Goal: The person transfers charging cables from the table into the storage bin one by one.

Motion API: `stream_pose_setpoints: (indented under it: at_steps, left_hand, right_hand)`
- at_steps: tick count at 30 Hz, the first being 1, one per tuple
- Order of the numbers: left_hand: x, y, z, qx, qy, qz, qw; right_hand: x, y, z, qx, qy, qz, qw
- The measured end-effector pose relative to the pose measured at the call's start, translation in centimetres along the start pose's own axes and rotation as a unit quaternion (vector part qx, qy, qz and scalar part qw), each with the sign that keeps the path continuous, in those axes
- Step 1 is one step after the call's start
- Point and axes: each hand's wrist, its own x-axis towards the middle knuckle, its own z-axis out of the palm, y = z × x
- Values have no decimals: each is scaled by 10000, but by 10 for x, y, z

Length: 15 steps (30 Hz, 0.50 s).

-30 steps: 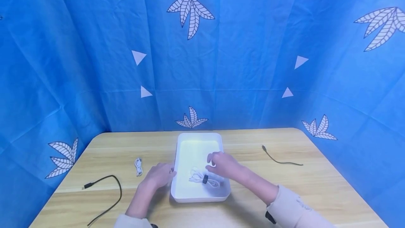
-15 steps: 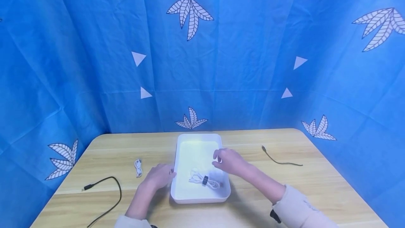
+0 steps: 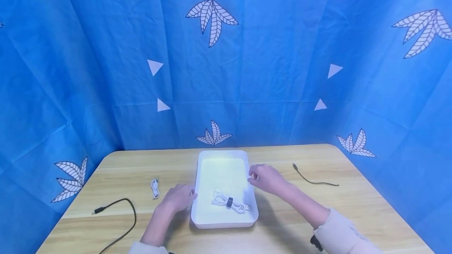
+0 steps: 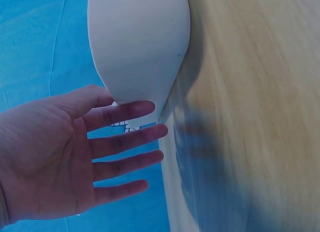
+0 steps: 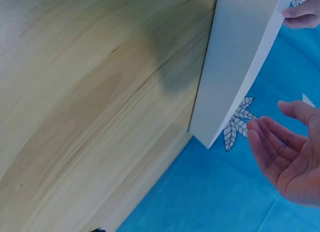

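Observation:
A white plastic tray (image 3: pixel 208 171) stands lengthwise on the table. Inside its near end lies a coiled white USB cable, bound by a black strap (image 3: pixel 229 202). My left hand (image 3: pixel 178 198) holds the tray's left rim between thumb and index finger; the left wrist view shows its other fingers straight beside the outer wall (image 4: pixel 140 42). Over at the right rim hovers my right hand (image 3: pixel 268 179), its fingers loosely bent and nothing in them. The right wrist view has that hand (image 5: pixel 292 157) apart from the tray wall (image 5: pixel 240 57).
On the left of the table (image 3: pixel 116 167) lie a small bundled white cable (image 3: pixel 155 189) and a black cable (image 3: pixel 133 211) in a loose bend. A shorter dark cable (image 3: pixel 310 181) lies at the right. Behind the table hangs a blue patterned curtain (image 3: pixel 265 69).
My right hand has moved right, from above the bundled cable in the tray to the right rim. The left hand stays at the left rim, and the tray has not shifted on the table.

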Motion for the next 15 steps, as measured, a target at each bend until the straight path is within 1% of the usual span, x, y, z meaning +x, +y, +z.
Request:
stream_pose_setpoints:
  at_steps: [5,12,15]
  left_hand:
    - [-1,0,-1,18,20,34,10000]
    - [-1,0,-1,16,36,69,10000]
    - [-1,-1,-1,48,37,87,9999]
  right_hand:
    - [-3,8,-1,-125,139,-34,9998]
    - [-8,20,-4,-126,127,229,9996]
    - [-10,25,-5,-194,127,249,9994]
